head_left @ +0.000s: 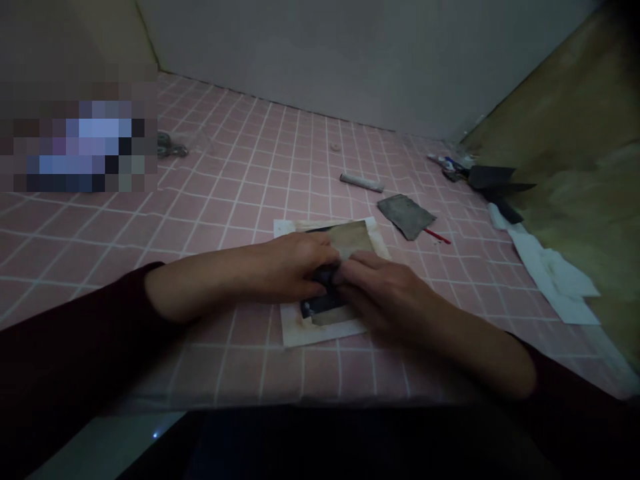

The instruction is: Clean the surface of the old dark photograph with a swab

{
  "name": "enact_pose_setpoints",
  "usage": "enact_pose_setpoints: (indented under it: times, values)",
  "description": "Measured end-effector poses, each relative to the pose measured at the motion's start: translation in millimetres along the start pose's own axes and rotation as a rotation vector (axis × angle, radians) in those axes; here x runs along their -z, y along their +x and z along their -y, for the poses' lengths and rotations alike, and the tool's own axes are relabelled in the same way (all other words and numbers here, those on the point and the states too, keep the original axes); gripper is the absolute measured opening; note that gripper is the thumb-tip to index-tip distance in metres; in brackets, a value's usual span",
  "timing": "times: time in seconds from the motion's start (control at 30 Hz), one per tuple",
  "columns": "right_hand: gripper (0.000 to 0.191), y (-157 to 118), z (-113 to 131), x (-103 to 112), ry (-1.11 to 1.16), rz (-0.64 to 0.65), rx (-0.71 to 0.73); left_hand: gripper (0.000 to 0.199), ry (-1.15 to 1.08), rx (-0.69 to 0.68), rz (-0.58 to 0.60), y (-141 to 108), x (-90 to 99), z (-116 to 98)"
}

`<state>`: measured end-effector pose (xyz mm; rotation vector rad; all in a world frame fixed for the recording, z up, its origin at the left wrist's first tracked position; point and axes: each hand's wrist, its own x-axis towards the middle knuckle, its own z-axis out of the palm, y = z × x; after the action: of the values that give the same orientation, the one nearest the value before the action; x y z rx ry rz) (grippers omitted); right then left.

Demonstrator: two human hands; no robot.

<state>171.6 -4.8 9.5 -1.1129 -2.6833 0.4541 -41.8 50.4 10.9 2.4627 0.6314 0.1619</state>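
Observation:
On the pink table lies a white-bordered sheet (299, 338) with a tan surface (350, 238) and a dark patch (325, 307) inside the border. My left hand (293, 263) comes over it from the left, fingers bent and closed. Opposite, my right hand (390, 290) meets it, with the thumb and fingers pressed together. The fingertips of both hands almost touch above the middle of the sheet. Something small and dark (326, 275) shows between them; the fingers and dim light hide what it is. Part of the sheet is covered by my hands.
Beyond the sheet lie a grey roll (361, 183), a rough grey piece (406, 217) and a red stick (439, 236). White papers (555, 280) and dark sheets (490, 177) sit along the right wall. The tablecloth (225, 220) has a white grid; a blurred-out area covers the far left.

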Motion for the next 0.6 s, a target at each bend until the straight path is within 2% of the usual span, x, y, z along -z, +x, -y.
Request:
enact_pose_setpoints:
  times: [0.07,0.23,0.43,0.6]
  values:
    - [0.008,0.3,-0.2,-0.2,0.025,-0.024,0.028,0.009,-0.005,0.003,-0.003,-0.3,-0.1,-0.1]
    - [0.009,-7.9,-9.2,7.0,-0.037,-0.053,-0.088,0.016,0.003,-0.012,0.02,-0.8,-0.1,0.3]
    - [0.012,-0.8,-1.9,-1.3,0.028,-0.041,0.027,0.009,-0.009,-0.025,-0.016,-0.8,-0.8,1.9]
    - [0.012,-7.4,-8.2,2.5,-0.046,-0.072,-0.056,0.012,0.005,-0.018,0.011,-0.1,-0.6,1.8]
